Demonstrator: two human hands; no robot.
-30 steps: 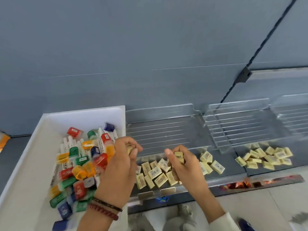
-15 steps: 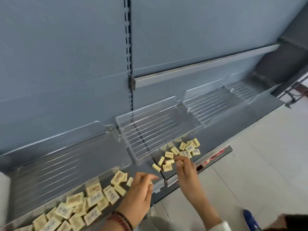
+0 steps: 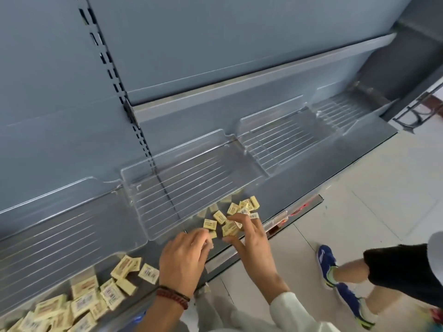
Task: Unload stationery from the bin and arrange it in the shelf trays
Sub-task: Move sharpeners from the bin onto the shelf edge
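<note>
Small yellow erasers point(image 3: 231, 215) lie loose at the front of the middle clear shelf tray point(image 3: 191, 180). My right hand point(image 3: 251, 238) hovers over them with its fingers spread, the fingertips touching a few. My left hand point(image 3: 184, 259), with bead bracelets on the wrist, is curled at the tray's front left corner. Its fingertips pinch one eraser point(image 3: 212, 235) that is partly hidden. A larger heap of the same erasers point(image 3: 84, 300) fills the front of the left tray point(image 3: 60, 226). The bin is out of view.
Further right stand two clear trays point(image 3: 282, 140) with nothing in them. A grey shelf back wall with a slotted upright point(image 3: 112, 75) rises behind. Another person's leg and blue shoe point(image 3: 328, 264) stand on the tiled floor at the right.
The view has swung right, away from the white bin of coloured items. Both hands moved from the left tray's erasers to the middle tray; my right fingers have spread out.
</note>
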